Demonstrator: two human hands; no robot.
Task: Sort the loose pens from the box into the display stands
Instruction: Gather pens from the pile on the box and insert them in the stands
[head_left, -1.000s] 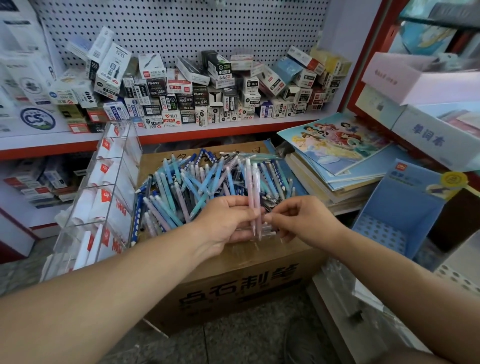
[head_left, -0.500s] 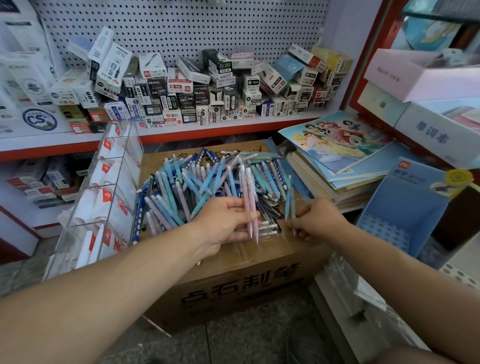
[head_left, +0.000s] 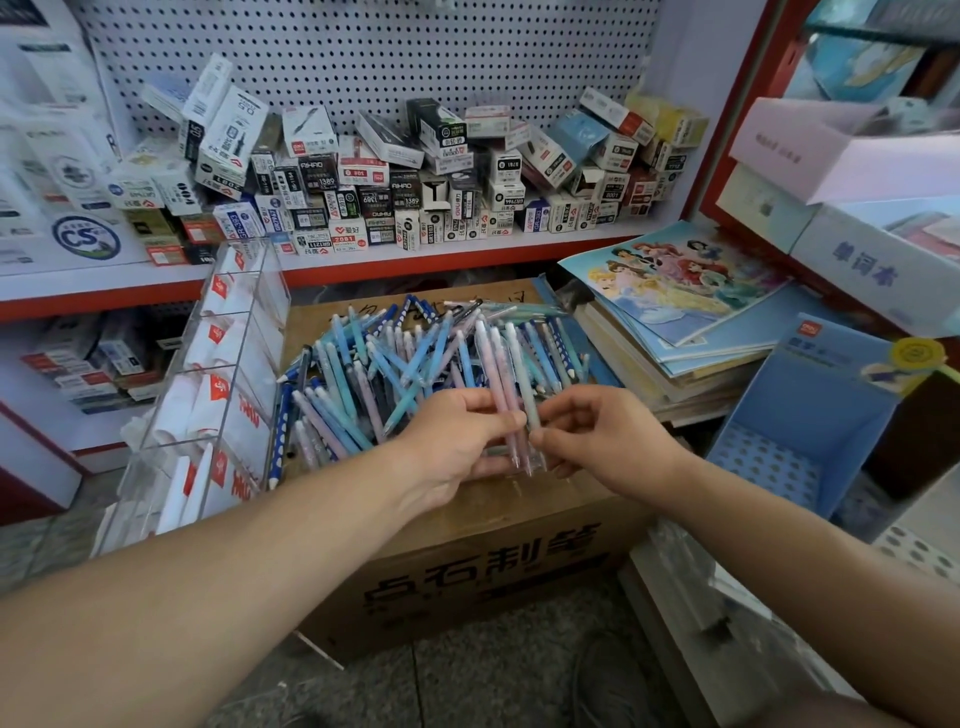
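A heap of loose pens (head_left: 395, 374), mostly blue, teal and lilac, lies on top of a brown cardboard box (head_left: 483, 566). My left hand (head_left: 457, 441) grips a small upright bunch of pink and pale pens (head_left: 498, 384) over the box's near edge. My right hand (head_left: 608, 441) pinches a pale green pen (head_left: 522, 374) and holds it against that bunch. A clear acrylic tiered display stand (head_left: 208, 395) stands left of the box. A blue cardboard display stand (head_left: 800, 421) with a perforated base sits to the right.
Behind the box runs a red-edged shelf (head_left: 415, 265) crowded with small pen cartons under a pegboard. A stack of notebooks (head_left: 675, 312) lies right of the box. White and pink boxes (head_left: 852, 150) sit at upper right. Grey floor lies below.
My right hand reached to the right side of the heap, picked up a pale green pen and came back to the bunch in my left hand.
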